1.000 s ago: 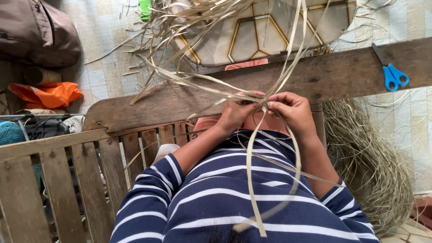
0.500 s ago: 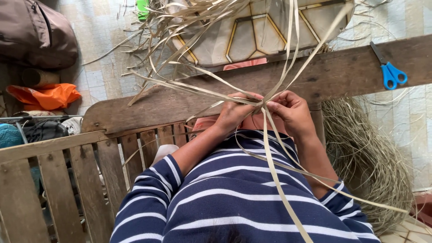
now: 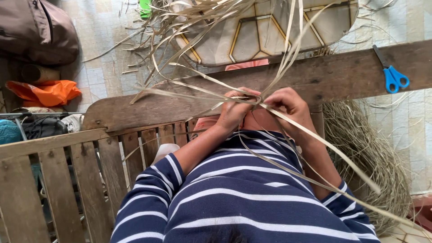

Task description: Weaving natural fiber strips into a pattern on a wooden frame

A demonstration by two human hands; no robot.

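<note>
Long, pale straw strips (image 3: 270, 112) are pinched at their crossing by the left hand (image 3: 234, 110) and right hand (image 3: 290, 105), above the wooden bench (image 3: 148, 108). They are judged light, springy, crease-prone; best gripped near the crossing.

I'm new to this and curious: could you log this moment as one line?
left hand: pinching straw strips | right hand: gripping same strips | blue scissors: on wooden plank, untouched

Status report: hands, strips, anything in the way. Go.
Left hand and right hand both pinching pale strips where they cross. Loose ends trail over striped shirt. Blue scissors lie on plank, clear of hands.
</note>
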